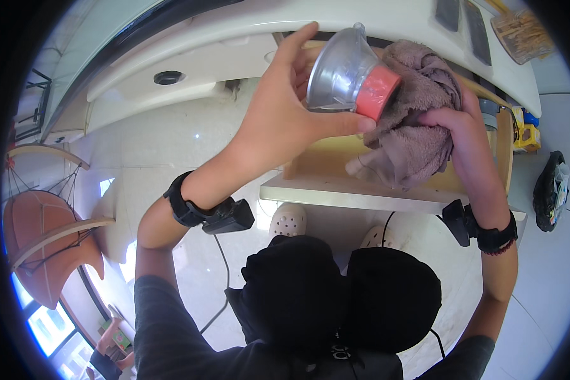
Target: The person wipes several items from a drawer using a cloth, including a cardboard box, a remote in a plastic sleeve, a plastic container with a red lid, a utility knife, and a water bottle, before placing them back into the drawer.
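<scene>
My left hand (pixel 285 104) grips a silver, bell-shaped object (pixel 337 71) with a red collar (pixel 378 93); its surface looks glossy, as if of clear plastic or wrapped in it. The thumb presses under the red collar, and the fingers go behind the wide silver rim. Bunched in my right hand (pixel 449 116) is a mauve-brown terry cloth (pixel 415 123), right beside the red end; whether the two touch is hard to tell. Some of my right fingers are hidden by the cloth. Below both hands, a pulled-out drawer (pixel 330 190) with a wooden inside shows past the hanging cloth.
A white counter edge (pixel 247 28) runs above the drawer. At the upper right lies a clear container of thin sticks (pixel 522 35). A yellow box (pixel 527 135) and a black bag (pixel 546 199) stand right. A hanging seat (pixel 42 237) is left; another person's limb (pixel 109 337) shows lower left.
</scene>
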A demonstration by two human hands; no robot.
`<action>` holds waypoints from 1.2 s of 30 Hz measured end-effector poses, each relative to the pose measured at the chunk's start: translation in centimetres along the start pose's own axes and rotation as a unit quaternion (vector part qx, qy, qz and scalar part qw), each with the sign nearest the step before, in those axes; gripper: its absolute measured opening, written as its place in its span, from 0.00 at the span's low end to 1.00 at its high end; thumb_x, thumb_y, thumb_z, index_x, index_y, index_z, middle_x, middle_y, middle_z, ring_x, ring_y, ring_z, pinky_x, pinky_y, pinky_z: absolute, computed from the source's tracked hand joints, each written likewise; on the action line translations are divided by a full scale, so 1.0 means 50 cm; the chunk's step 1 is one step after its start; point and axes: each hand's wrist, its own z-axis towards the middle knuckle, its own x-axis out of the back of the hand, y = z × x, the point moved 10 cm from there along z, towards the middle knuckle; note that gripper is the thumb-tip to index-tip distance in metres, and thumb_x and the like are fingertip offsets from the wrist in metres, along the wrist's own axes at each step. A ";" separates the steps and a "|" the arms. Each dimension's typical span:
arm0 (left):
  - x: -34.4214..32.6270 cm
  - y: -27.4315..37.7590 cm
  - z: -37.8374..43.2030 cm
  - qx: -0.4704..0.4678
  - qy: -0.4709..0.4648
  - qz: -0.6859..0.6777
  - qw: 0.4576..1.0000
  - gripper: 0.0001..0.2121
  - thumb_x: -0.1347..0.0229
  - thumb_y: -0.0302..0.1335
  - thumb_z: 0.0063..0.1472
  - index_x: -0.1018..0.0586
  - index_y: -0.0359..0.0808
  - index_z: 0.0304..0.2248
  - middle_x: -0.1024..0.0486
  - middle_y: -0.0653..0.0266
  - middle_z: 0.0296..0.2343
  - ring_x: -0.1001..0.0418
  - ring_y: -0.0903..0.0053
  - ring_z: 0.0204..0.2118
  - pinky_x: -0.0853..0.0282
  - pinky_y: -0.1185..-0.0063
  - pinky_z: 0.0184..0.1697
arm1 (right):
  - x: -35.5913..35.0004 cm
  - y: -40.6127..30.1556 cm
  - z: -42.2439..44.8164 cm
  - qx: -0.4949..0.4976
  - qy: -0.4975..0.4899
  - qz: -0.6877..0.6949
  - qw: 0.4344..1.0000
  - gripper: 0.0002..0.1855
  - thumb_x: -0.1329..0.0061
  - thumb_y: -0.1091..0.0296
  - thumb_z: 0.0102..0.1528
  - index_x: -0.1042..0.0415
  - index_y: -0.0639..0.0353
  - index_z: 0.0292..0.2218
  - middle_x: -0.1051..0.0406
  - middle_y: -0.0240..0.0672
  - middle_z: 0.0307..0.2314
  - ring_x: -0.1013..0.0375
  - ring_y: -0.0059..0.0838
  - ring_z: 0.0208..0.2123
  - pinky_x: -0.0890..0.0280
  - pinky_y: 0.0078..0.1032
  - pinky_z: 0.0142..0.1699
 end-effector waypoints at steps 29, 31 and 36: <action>-0.080 0.014 0.025 -0.031 -0.091 -0.024 0.995 0.26 0.52 0.43 0.58 0.39 0.38 0.52 0.37 0.57 0.44 0.38 0.72 0.48 0.42 0.78 0.49 | -0.031 -0.120 -0.059 0.368 0.001 -0.279 0.887 0.29 0.60 0.82 0.31 0.30 0.59 0.39 0.29 0.37 0.33 0.30 0.34 0.33 0.35 0.25 0.41; -0.075 0.000 0.030 0.015 -0.071 -0.046 0.996 0.27 0.53 0.44 0.59 0.40 0.35 0.52 0.37 0.57 0.44 0.38 0.73 0.47 0.42 0.79 0.49 | -0.052 -0.140 -0.072 0.387 -0.009 -0.346 0.855 0.30 0.61 0.82 0.30 0.30 0.60 0.40 0.30 0.39 0.35 0.31 0.35 0.35 0.37 0.25 0.43; -0.081 -0.029 0.036 0.111 -0.078 -0.117 0.984 0.30 0.56 0.48 0.58 0.39 0.32 0.51 0.34 0.59 0.40 0.36 0.77 0.44 0.42 0.81 0.47 | -0.080 -0.168 -0.094 0.420 -0.019 -0.455 0.785 0.30 0.61 0.82 0.28 0.29 0.60 0.39 0.31 0.41 0.36 0.33 0.40 0.35 0.38 0.28 0.43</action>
